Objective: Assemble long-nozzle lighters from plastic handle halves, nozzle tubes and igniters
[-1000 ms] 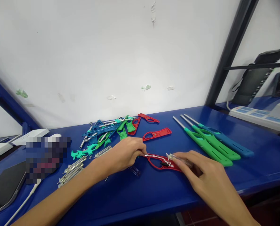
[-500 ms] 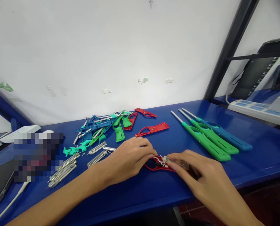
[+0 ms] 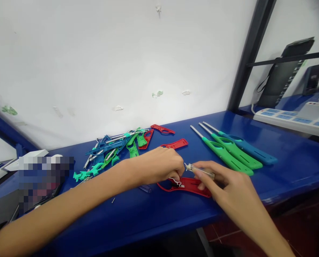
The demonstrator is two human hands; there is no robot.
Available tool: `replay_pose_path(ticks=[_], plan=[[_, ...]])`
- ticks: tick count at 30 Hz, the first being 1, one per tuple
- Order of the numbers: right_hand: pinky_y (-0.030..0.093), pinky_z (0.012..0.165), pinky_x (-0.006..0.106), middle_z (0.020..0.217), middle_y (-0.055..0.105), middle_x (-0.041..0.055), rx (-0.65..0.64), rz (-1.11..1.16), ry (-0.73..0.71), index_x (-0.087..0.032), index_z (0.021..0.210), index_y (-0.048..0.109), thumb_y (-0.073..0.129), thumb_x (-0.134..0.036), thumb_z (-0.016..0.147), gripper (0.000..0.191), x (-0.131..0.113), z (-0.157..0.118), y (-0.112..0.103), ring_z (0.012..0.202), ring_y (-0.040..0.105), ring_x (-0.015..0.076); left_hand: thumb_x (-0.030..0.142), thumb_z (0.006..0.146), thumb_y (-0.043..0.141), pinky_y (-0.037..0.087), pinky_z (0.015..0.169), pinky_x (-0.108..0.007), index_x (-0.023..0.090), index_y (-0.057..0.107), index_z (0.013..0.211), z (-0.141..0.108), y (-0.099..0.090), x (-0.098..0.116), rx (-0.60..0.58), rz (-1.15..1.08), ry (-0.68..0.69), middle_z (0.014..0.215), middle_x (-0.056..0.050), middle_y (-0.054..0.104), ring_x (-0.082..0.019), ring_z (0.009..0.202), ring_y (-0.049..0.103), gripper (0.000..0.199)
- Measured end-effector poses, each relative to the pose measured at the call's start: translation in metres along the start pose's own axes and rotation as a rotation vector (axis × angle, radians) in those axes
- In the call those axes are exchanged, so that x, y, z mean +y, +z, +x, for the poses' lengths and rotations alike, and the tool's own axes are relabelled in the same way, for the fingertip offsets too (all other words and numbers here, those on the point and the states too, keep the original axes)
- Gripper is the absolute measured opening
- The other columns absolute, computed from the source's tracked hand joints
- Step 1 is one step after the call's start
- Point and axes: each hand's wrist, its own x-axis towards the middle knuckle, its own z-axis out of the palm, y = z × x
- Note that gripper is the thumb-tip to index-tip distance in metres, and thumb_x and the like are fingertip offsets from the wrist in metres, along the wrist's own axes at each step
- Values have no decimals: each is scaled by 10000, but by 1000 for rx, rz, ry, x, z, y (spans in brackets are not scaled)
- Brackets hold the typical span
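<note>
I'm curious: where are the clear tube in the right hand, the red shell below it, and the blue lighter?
Clear tube [image 3: 204, 171]: head view, on its transparent body.
Red shell [image 3: 193, 186]: head view, on its wide handle part.
Blue lighter [image 3: 249, 146]: head view, on its handle.

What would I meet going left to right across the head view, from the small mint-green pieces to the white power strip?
Small mint-green pieces, left hand, clear tube in the right hand, white power strip.
</note>
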Motion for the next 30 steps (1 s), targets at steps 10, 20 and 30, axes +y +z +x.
replay_pose_path(ticks=[10, 20, 30], plan=[[549, 559, 245, 683, 780, -16, 40, 16, 60, -278, 988, 784, 668, -457, 961, 215, -9, -1, 1, 653, 767, 200, 131, 949, 709, 358, 578, -299, 185, 736, 754, 6, -10, -3, -97, 59, 60, 784, -45, 739, -189, 739, 646, 204], [555, 569, 181, 678, 780, -45, 17, 15, 27, -307, 998, 778, 672, -510, 959, 232, 4, 1, 1, 653, 772, 152, 159, 907, 791, 371, 534, -281, 185, 759, 741, 24, -19, -5, -188, 124, 150, 733, -25, 755, -165, 701, 658, 171], [562, 592, 196, 700, 784, -47, 28, 5, 23, -298, 1006, 776, 672, -445, 973, 183, 2, 2, 1, 677, 784, 161, 53, 908, 675, 303, 523, -338, 190, 714, 719, 16, -21, 8, -194, 354, 175, 758, -42, 695, -180, 650, 581, 237]])
